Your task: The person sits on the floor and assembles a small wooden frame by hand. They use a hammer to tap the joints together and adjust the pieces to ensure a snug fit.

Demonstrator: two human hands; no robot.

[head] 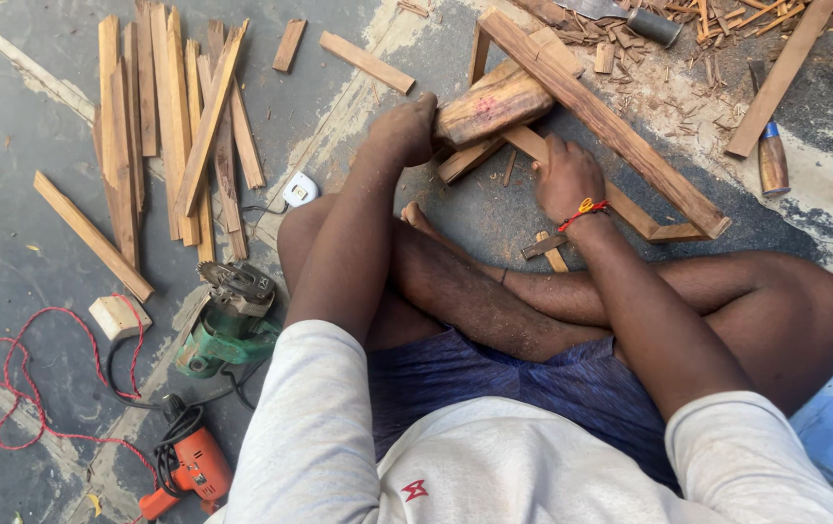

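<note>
Block (494, 105), a short reddish chunk of rough-sawn wood, lies on the concrete floor (9, 194) in front of the crossed legs, propped over thin slats of a frame (620, 136); it looks stiff, fairly heavy and splintery, best taken around its thick near end. Left hand (405, 131) is closed on that end, while right hand (566, 177) presses knuckles-up on a flat slat (630, 215), fingers curled. Loose planks (169, 126) lie by the floor's far-left edge.
</note>
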